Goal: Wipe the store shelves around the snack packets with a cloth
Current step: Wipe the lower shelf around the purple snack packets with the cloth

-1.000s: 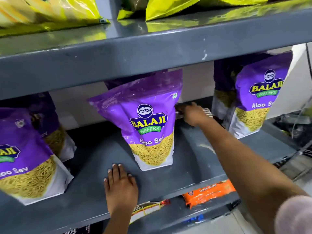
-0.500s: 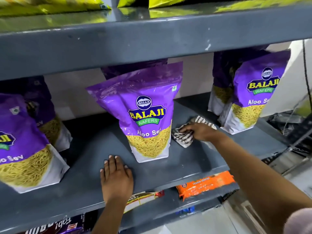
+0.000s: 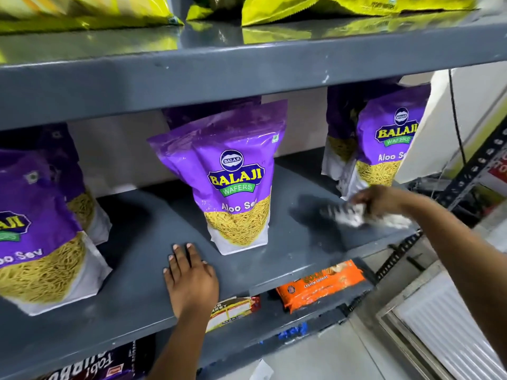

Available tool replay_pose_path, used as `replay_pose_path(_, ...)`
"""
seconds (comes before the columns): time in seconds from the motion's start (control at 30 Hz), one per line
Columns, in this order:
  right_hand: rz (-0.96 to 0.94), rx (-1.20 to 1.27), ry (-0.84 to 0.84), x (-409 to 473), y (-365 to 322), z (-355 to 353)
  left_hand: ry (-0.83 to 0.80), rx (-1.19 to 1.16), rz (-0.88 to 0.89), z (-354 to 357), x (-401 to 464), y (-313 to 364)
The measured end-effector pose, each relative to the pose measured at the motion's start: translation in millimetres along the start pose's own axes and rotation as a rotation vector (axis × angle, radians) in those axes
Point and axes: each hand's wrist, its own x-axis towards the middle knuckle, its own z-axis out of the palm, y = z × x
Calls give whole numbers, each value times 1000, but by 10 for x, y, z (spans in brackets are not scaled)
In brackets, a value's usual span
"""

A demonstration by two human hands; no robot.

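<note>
A: Where is the cloth [image 3: 346,214] now?

B: It lies on the grey middle shelf [image 3: 142,259], at about 3 o'clock from the centre Aloo Sev packet [image 3: 236,185]. It is white with dark stripes, and it is blurred. The right hand [image 3: 380,200] is bunched on top of it, gripping it against the shelf.

A: Is the cloth touching any packet?

B: It is just beside the right pair of purple packets [image 3: 389,149], below their bottom edge. If it touches them, I cannot tell, because of the blur.

A: And the left hand [image 3: 189,275]?

B: It rests flat on the same shelf, palm down, fingers spread a little, holding nothing. It sits at about 7 o'clock from the centre packet, near the front edge, close to the packet but apart from it.

A: What else stands on this shelf?

B: 2 more purple packets [image 3: 41,229] at 9 o'clock, one behind the other. On the upper shelf [image 3: 219,69], at 12 o'clock, lie yellow-green packets [image 3: 301,9]. Under the middle shelf, at 5 o'clock, I see an orange cashew cookies pack [image 3: 321,283].
</note>
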Motion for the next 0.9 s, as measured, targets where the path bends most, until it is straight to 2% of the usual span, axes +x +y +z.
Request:
replay_pose_path(0.07,-40,137,169,194,-287,-79,-1,-2,-5,3,-4,-3)
replay_pose_path(0.17,-156,72,231,578,-705,215,10,-11,-4,23,3,-27)
replay_pose_path(0.27,-223,-134,133,822,-789,746,14,-37,-8,5,2,-10)
replay_pose_path(0.37,-208,-181,112,749,-690,1027,18,-57,-12,-14,9,13)
replay_pose_path(0.57,-298,-123,-48,98,-100,1052,36,-70,-30,-31,-16,30)
replay_pose_path(0.67,-204,-197,-240,-151,101,826,33,-74,-24,-39,-17,37)
replay_pose_path(0.7,-156,-182,-242,-202,120,701,26,-72,-23,-30,-15,34)
replay_pose_path(0.73,-101,-113,-200,-203,118,575,16,-63,-22,-35,-12,36)
replay_pose_path(0.8,-46,93,11,-140,10,345,-2,-50,-34,-31,-4,43)
replay_pose_path(0.87,-69,216,230,28,-232,230,8,-38,-28,-29,-6,50)
replay_pose_path(0.9,-94,203,319,165,-351,217,19,-32,-20,-21,-8,52)
